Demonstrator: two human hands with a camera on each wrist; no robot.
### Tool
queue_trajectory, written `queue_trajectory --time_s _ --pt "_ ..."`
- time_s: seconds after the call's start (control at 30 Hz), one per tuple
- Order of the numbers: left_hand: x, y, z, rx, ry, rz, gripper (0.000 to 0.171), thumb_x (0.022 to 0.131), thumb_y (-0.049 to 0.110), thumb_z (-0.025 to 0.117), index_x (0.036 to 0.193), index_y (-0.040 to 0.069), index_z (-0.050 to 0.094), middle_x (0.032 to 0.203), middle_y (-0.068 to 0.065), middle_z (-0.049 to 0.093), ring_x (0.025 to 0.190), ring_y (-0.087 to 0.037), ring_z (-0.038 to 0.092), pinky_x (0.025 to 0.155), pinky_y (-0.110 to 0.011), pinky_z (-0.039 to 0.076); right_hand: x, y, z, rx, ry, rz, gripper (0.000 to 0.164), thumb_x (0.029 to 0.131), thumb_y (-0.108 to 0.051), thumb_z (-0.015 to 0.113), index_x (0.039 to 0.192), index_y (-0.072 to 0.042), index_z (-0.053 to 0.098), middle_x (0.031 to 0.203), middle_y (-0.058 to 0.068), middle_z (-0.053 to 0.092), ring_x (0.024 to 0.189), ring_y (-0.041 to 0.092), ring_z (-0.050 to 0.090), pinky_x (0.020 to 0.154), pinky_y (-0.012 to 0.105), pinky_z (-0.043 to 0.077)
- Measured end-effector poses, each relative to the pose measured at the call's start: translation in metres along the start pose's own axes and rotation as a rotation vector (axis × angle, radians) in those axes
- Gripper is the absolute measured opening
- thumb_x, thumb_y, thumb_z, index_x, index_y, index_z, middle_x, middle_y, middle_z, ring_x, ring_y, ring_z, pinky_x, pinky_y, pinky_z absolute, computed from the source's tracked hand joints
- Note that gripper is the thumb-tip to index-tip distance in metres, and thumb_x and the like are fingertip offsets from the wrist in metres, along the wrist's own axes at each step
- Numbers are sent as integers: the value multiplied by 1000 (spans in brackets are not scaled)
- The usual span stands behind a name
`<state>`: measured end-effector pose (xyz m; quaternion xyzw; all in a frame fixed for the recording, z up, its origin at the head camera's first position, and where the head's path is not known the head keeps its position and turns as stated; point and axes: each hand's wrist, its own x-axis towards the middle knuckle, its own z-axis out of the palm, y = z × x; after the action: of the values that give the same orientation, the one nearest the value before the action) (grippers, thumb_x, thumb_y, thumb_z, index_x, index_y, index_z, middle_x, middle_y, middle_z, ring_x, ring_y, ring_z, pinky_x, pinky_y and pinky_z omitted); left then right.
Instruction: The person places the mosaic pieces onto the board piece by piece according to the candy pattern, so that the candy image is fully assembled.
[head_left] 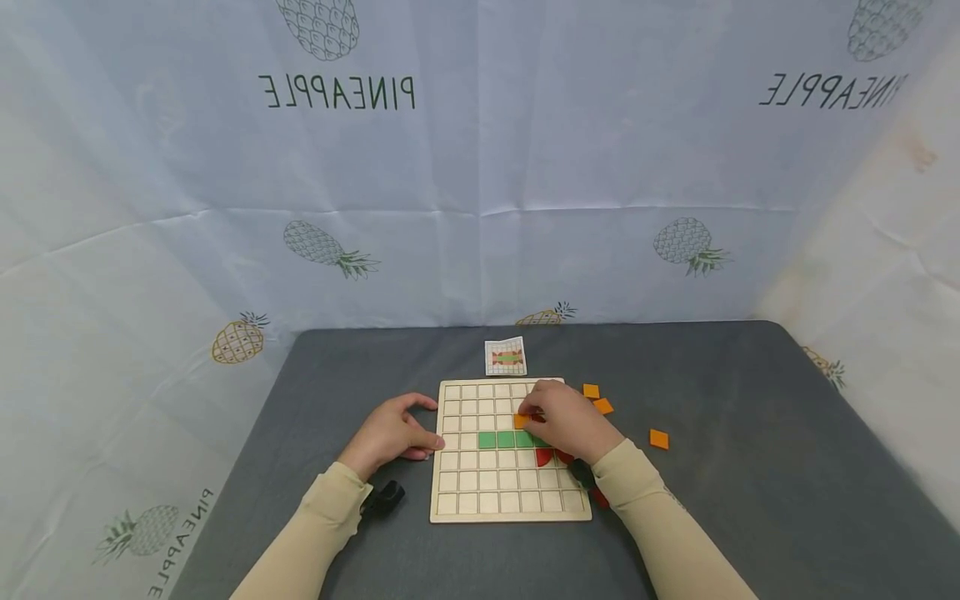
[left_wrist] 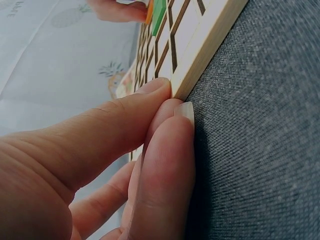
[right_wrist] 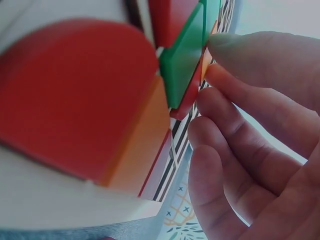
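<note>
A light wooden grid board (head_left: 487,505) lies flat on the dark cloth. At its left edge, my left hand (head_left: 390,432) pinches the rim between thumb (left_wrist: 155,86) and fingers. My right hand (head_left: 568,418) reaches over the board's right part, its thumb and index finger pinching an orange square tile (head_left: 521,422) at a cell. Just below that tile runs a row of green square tiles (head_left: 506,440), its right end partly under the hand. Red rounded pieces (head_left: 543,457) lie below the row, and another red piece (right_wrist: 187,97) sits beside the orange tile, mostly hidden in the head view.
Loose orange tiles (head_left: 659,439) lie on the cloth right of the board. Red pieces (head_left: 599,498) are partly covered by the right wrist. Behind the board is a small card (head_left: 506,357) with a coloured grid pattern. A pineapple-print curtain (head_left: 480,267) hangs at the back.
</note>
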<state>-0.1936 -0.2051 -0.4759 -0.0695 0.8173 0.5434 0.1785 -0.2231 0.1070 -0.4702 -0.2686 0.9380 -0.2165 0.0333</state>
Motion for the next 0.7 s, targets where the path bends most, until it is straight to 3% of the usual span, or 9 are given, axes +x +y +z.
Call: queue_trajectory --time_s 0.5,0.7 --pt "2 1 1 26 0 -7 67 78 11 98 138 17 68 85 -15 70 69 -23 75 66 -36 67 -6 4 -14 69 32 35 15 101 -18 79 113 -11 83 103 -2 70 96 14 65 84 33 61" --pt "3 0 0 32 -1 -13 67 78 12 98 138 17 68 84 -15 70 69 -24 74 66 -35 67 -6 7 -24 58 48 83 17 100 -21 81 114 -12 84 101 -2 70 92 15 64 81 33 60"
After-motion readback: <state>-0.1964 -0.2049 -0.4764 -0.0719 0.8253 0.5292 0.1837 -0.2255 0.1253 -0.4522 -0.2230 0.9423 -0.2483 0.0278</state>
